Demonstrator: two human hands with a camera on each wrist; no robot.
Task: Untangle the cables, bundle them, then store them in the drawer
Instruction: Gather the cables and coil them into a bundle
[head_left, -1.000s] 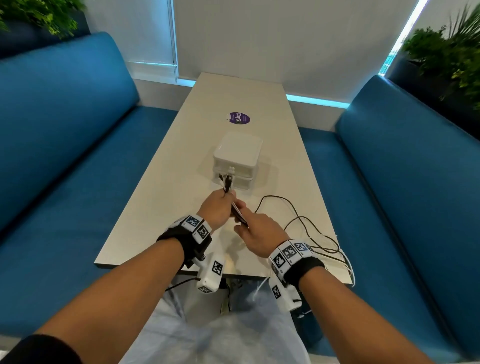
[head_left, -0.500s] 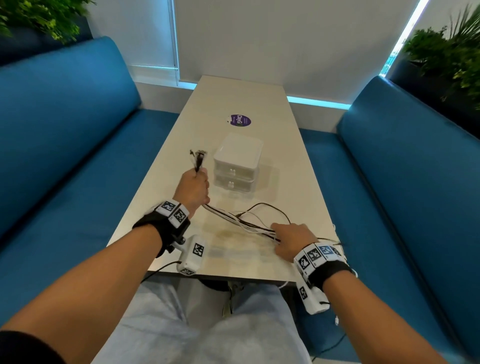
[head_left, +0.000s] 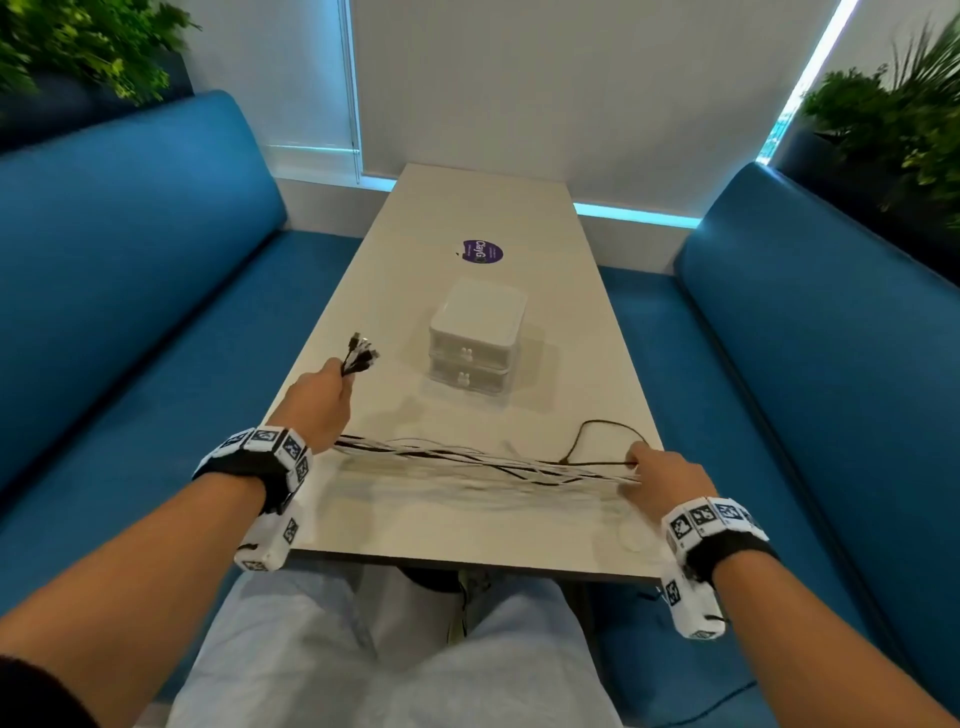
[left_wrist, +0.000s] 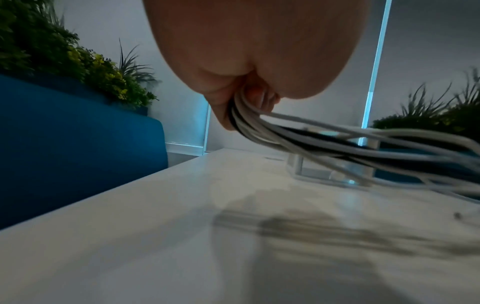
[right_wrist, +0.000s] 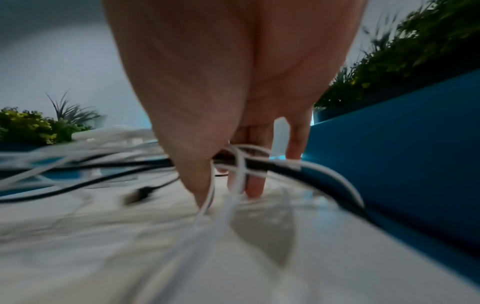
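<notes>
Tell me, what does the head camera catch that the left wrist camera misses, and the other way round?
Only the head view shows the right hand holding the far end of the cables, the plug ends sticking out past the left hand, both drawer fronts of the white drawer unit shut, and a purple sticker. Only the left wrist view shows the left hand's fingers curled round the strands. Both show the cables, table and blue seats.

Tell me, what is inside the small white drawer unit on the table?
Both drawers of the drawer unit are closed, so their inside cannot be seen. The cables are outside, between the two hands.
</notes>
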